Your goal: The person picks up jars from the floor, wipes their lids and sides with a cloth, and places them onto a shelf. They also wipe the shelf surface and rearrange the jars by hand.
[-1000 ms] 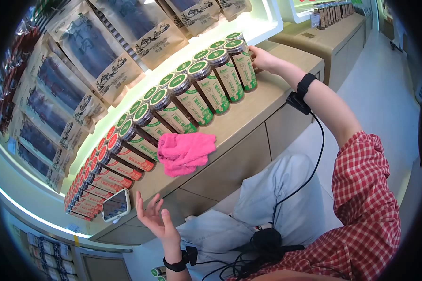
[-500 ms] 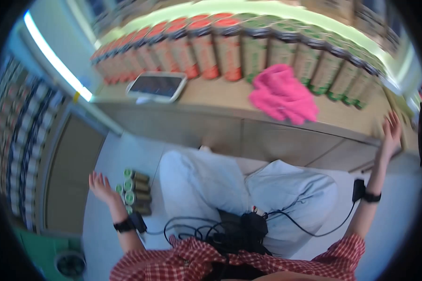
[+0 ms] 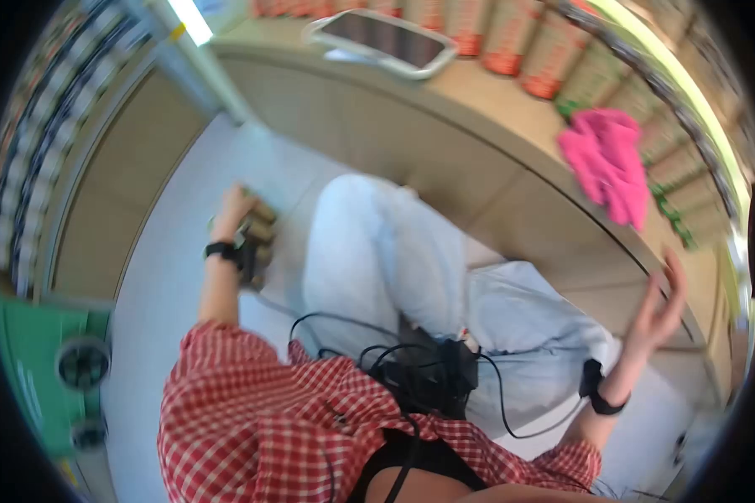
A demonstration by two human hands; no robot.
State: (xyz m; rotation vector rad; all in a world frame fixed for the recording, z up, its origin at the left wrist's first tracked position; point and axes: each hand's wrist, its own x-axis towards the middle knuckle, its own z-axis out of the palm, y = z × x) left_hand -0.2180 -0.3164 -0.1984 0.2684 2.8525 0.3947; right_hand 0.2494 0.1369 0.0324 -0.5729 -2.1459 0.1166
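My left hand (image 3: 236, 206) is at the small group of green-topped canisters (image 3: 260, 230) on the floor, its fingers curled over the far end of the group. Motion blur and the hand itself hide whether a canister is gripped. On the right, my right hand (image 3: 664, 303) is raised by the shelf edge with its fingers apart and nothing in it. A crumpled pink cloth (image 3: 607, 166) lies on the shelf (image 3: 486, 109), beyond that hand, against the green-labelled canisters (image 3: 597, 77).
A white-framed phone (image 3: 384, 42) lies on the shelf near the red-labelled canisters (image 3: 512, 35). Black cables (image 3: 411, 369) lie over my lap. Stocked shelves (image 3: 50, 142) and a green box with wheels (image 3: 38, 360) stand at the left.
The view has turned and shifted. My left hand has moved from beside the floor canisters onto them, its fingers now curled. My right hand stays raised near the shelf edge.
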